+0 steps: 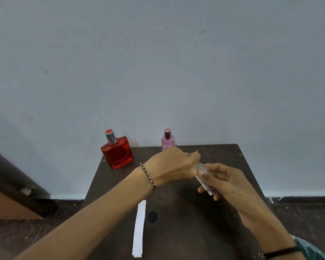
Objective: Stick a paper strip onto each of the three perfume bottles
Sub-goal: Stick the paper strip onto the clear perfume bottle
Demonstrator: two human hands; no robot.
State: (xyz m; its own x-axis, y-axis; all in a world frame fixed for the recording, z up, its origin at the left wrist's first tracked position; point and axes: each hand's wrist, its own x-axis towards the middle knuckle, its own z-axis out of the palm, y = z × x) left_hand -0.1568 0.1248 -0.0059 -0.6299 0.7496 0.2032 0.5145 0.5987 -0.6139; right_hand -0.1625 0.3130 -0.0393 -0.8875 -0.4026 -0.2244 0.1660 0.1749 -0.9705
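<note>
In the head view, a clear bottle (204, 180) is gripped by the right hand (231, 182), whose fingers are curled round it. The bottle is held tilted above the table (176, 231), toward 2 o'clock of its middle. The bottle's upper end is covered by the left hand (174, 166), seen from the back; whether its fingers pinch anything cannot be told. A red bottle (117, 152) is stood upright at 10 o'clock and a pink bottle (167, 141) at 12 o'clock by the far edge. A white paper strip (139, 228) is laid flat at 7 o'clock.
</note>
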